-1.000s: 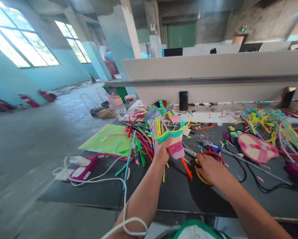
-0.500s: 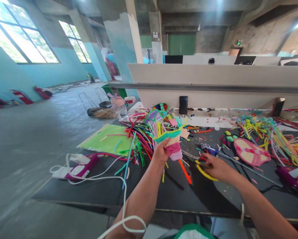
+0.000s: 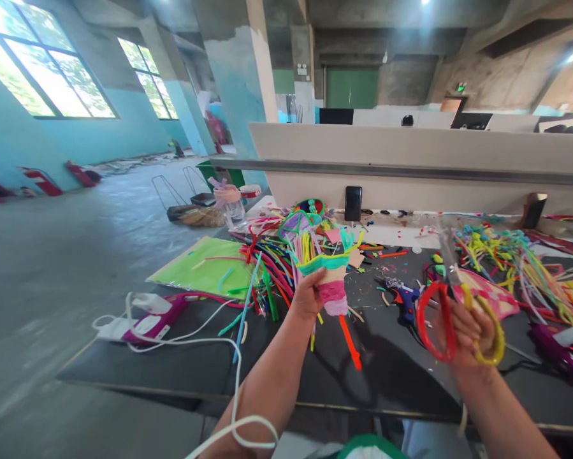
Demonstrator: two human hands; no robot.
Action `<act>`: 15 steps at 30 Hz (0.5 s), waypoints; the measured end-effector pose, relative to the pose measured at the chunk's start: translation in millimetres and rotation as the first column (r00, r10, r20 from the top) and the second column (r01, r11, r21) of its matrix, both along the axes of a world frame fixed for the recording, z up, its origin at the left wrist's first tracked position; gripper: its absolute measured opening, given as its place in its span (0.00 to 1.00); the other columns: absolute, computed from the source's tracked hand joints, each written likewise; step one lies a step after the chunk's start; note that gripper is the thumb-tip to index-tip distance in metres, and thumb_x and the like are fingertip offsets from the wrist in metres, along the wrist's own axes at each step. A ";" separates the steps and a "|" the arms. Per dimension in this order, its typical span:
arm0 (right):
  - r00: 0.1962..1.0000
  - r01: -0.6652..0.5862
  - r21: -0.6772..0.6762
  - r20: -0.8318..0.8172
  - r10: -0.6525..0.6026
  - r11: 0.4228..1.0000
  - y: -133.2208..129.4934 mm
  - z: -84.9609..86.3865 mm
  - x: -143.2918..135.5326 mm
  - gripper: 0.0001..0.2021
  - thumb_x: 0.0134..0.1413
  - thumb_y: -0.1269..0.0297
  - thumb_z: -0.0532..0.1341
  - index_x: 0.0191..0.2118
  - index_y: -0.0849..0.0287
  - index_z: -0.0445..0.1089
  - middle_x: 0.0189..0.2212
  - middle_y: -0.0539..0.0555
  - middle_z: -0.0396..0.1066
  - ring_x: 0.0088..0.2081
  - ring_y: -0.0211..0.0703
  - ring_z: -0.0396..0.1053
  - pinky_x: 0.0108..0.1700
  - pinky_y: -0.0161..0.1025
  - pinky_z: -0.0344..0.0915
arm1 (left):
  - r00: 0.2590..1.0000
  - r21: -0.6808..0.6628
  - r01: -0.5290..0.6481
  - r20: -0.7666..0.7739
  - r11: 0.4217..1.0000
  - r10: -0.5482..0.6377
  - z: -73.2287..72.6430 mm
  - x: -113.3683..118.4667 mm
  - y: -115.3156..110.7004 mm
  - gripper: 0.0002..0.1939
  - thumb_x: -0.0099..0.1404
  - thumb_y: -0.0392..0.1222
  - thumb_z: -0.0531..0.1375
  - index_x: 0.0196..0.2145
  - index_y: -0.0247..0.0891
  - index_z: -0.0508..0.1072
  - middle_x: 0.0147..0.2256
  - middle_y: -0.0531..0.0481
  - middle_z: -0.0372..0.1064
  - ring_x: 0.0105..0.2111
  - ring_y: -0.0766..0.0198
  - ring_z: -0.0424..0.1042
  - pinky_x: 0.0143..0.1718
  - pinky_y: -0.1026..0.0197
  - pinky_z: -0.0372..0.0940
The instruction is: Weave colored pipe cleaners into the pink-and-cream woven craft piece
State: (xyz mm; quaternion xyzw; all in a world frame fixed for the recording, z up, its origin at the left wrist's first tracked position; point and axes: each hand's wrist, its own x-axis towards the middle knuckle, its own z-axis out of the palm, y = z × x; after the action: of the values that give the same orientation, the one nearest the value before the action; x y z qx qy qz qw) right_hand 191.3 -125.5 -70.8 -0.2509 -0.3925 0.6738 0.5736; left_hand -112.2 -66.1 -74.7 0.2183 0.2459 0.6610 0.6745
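My left hand point(image 3: 310, 296) is closed on a striped pipe-cleaner piece point(image 3: 333, 288) in teal, cream and pink, with loose stem ends sticking up from its top edge. An orange-red pipe cleaner point(image 3: 350, 344) lies below it. Raised over the table's right side, my right hand point(image 3: 468, 328) grips a pair of scissors point(image 3: 451, 271) with one red and one yellow handle, blades pointing up. A blue glue gun point(image 3: 405, 298) lies just left of the scissors. Behind them, a pink and cream oval piece point(image 3: 494, 293) is partly hidden.
Bundles of colourful pipe cleaners point(image 3: 271, 271) lie left of centre, with more point(image 3: 549, 274) at the right. A green sheet point(image 3: 204, 268), purple power strips point(image 3: 169, 315) and a white cable point(image 3: 238, 382) are at the left. A phone point(image 3: 353, 204) leans against the divider point(image 3: 410, 143).
My right hand has lifted the scissors from the table, moving right and turning the blades upward. The striped piece stays in my left hand, almost in place.
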 end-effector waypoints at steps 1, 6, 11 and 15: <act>0.999 -0.005 -0.036 -0.036 0.003 0.999 -7.3 -8.2 -11.3 0.17 0.46 0.46 0.59 0.38 0.51 0.69 0.12 0.38 0.34 0.13 0.29 0.28 0.10 0.27 0.35 | 1.000 0.003 -0.007 0.000 1.000 0.007 0.0 0.3 -0.2 0.15 0.47 0.40 0.67 0.34 0.31 0.76 0.32 0.44 0.77 0.32 0.57 0.76 0.39 0.56 0.70; 0.993 -0.119 -0.111 0.001 0.120 0.987 -29.7 -13.9 -54.1 0.19 0.51 0.43 0.50 0.34 0.50 0.70 0.13 0.42 0.39 0.15 0.33 0.35 0.14 0.29 0.44 | 1.000 0.011 0.004 0.000 1.000 -0.004 -1.1 -0.8 0.9 0.15 0.47 0.40 0.67 0.34 0.31 0.76 0.32 0.44 0.77 0.32 0.57 0.76 0.40 0.56 0.70; 0.970 -0.073 -0.137 0.221 0.102 0.988 -35.7 18.2 -35.7 0.29 0.54 0.37 0.41 0.52 0.45 0.64 0.13 0.42 0.41 0.12 0.31 0.35 0.12 0.29 0.39 | 0.999 0.037 -0.009 -0.042 0.999 0.011 1.1 -0.4 1.7 0.15 0.47 0.40 0.68 0.34 0.32 0.75 0.28 0.45 0.76 0.35 0.52 0.76 0.42 0.51 0.69; 0.967 -0.073 -0.053 0.242 0.084 0.996 -37.3 37.0 -19.5 0.29 0.46 0.40 0.58 0.55 0.43 0.61 0.22 0.48 0.60 0.14 0.31 0.51 0.14 0.32 0.54 | 0.998 0.064 -0.047 -0.042 0.997 0.050 5.6 3.9 -0.3 0.22 0.45 0.37 0.69 0.41 0.33 0.74 0.29 0.47 0.76 0.39 0.50 0.75 0.44 0.49 0.68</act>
State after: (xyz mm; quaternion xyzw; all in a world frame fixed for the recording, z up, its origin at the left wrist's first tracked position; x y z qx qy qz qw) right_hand 171.8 -162.9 -33.9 -0.3286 -0.4549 0.6685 0.4881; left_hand -108.3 -66.3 -69.1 0.2479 0.2448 0.6797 0.6455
